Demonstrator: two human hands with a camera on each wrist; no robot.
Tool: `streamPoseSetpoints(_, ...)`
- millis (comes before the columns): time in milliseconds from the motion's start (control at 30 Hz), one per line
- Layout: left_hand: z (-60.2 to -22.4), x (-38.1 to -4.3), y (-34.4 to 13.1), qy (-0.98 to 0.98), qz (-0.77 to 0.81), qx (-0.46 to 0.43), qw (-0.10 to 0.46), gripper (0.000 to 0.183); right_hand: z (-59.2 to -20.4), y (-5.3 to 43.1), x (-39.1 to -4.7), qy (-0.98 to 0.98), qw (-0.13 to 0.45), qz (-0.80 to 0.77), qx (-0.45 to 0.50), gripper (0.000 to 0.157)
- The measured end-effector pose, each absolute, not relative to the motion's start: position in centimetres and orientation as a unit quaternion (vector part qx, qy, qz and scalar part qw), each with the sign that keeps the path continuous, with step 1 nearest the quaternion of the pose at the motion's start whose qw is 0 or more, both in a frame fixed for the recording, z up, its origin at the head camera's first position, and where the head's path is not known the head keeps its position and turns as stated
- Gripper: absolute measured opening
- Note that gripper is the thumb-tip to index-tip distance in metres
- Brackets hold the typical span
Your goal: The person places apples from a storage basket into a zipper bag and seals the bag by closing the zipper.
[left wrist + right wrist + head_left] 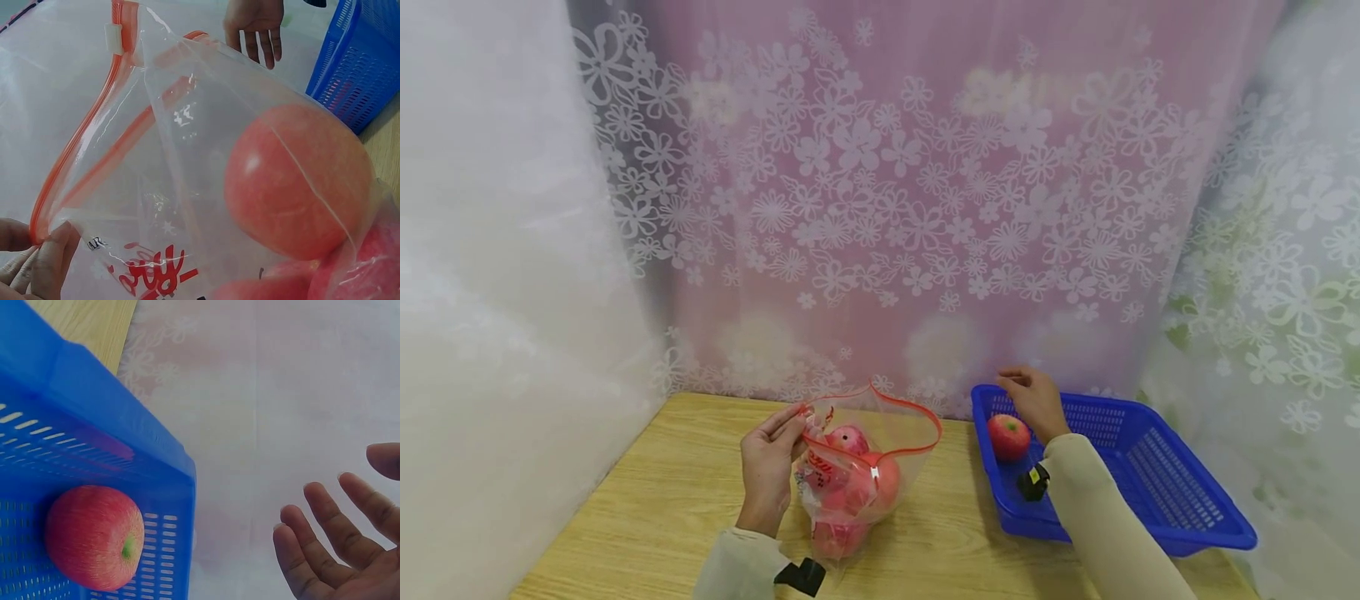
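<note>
My left hand (767,467) pinches the red-edged rim of a clear zip bag (910,467), whose mouth gapes wide. Several red fruits (300,181) sit inside the bag; the plastic blurs them, and they look like apples. In the left wrist view, thumb and fingers (53,262) grip the orange zip strip. My right hand (1036,404) hovers over the far left corner of a blue basket (1187,533), holding nothing, its fingers (337,525) loosely spread. One red apple (1008,437) lies in that basket corner, below the right hand and apart from it.
A light wooden table (677,492) carries the bag at the middle and the basket at the right. Behind it hangs a pink curtain (887,208) with white flowers. Pale sheets (512,292) close off both sides. A white slider (114,39) sits on the zip.
</note>
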State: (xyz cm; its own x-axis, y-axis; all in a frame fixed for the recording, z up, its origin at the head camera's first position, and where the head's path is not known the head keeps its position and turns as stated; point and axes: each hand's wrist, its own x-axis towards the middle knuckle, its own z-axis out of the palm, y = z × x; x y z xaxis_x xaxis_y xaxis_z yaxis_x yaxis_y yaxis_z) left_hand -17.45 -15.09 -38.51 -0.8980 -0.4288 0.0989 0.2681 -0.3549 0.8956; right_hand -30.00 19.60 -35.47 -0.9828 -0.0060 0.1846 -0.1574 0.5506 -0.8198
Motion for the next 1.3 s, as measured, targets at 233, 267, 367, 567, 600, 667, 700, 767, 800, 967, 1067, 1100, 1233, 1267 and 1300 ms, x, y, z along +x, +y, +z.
streamPoseSetpoints(233, -38.8, -17.6, -15.0, -0.532, -0.815, 0.088, 0.21, 0.029, -35.7, 20.1, -30.7, -0.884, 0.08, 0.459, 0.03, 0.043)
streamPoseSetpoints(267, -38.8, -17.6, -15.0, -0.534, -0.814, 0.089, 0.211, 0.029, -35.8, 20.2, -30.8, -0.883, 0.081, 0.461, 0.028, 0.042)
streamPoseSetpoints(367, -38.8, -17.6, -15.1, -0.534, -0.813, 0.089, 0.213, 0.028, -36.1, 20.5, -31.2, -0.879, 0.083, 0.47, 0.022, 0.043)
streamPoseSetpoints(567, -38.5, -17.5, -15.1, -0.53, -0.816, 0.08, 0.219, 0.03, -36.8, 21.2, -32.1, -0.874, 0.095, 0.477, 0.006, 0.044)
streamPoseSetpoints(600, -38.5, -17.5, -15.1, -0.53, -0.816, 0.08, 0.218, 0.03, -37.0, 21.4, -32.2, -0.874, 0.093, 0.477, 0.004, 0.044)
streamPoseSetpoints(667, -38.5, -17.4, -15.1, -0.529, -0.816, 0.081, 0.217, 0.03, -37.2, 21.6, -32.4, -0.874, 0.091, 0.478, 0.0, 0.045)
streamPoseSetpoints(700, -38.4, -17.3, -15.0, -0.529, -0.817, 0.083, 0.217, 0.03, -37.3, 21.7, -32.5, -0.873, 0.089, 0.479, -0.002, 0.045)
streamPoseSetpoints(767, -38.4, -17.3, -15.0, -0.528, -0.816, 0.085, 0.217, 0.03, -37.5, 21.9, -32.6, -0.872, 0.084, 0.483, -0.008, 0.045)
streamPoseSetpoints(800, -38.5, -17.3, -15.0, -0.529, -0.816, 0.086, 0.217, 0.03, -37.6, 22.0, -32.6, -0.871, 0.082, 0.484, -0.012, 0.045)
streamPoseSetpoints(967, -38.6, -17.3, -15.1, -0.528, -0.816, 0.088, 0.218, 0.03, -38.1, 22.8, -33.0, -0.877, 0.069, 0.474, -0.032, 0.049)
streamPoseSetpoints(1067, -38.6, -17.3, -15.1, -0.528, -0.816, 0.089, 0.22, 0.03, -38.6, 23.4, -33.6, -0.885, 0.063, 0.461, -0.033, 0.051)
streamPoseSetpoints(1100, -38.6, -17.3, -15.1, -0.528, -0.815, 0.089, 0.22, 0.03, -38.8, 23.7, -33.8, -0.883, 0.061, 0.464, -0.032, 0.05)
streamPoseSetpoints(1233, -38.6, -17.2, -15.2, -0.523, -0.819, 0.081, 0.22, 0.031, -39.7, 24.3, -34.6, -0.872, 0.033, 0.485, -0.054, 0.043)
streamPoseSetpoints(1267, -38.5, -17.2, -15.1, -0.522, -0.82, 0.08, 0.22, 0.032, -39.8, 24.5, -34.7, -0.867, 0.021, 0.494, -0.062, 0.042)
streamPoseSetpoints(1300, -38.5, -17.2, -15.1, -0.521, -0.821, 0.079, 0.22, 0.032, -40.0, 24.6, -34.7, -0.864, 0.013, 0.498, -0.07, 0.042)
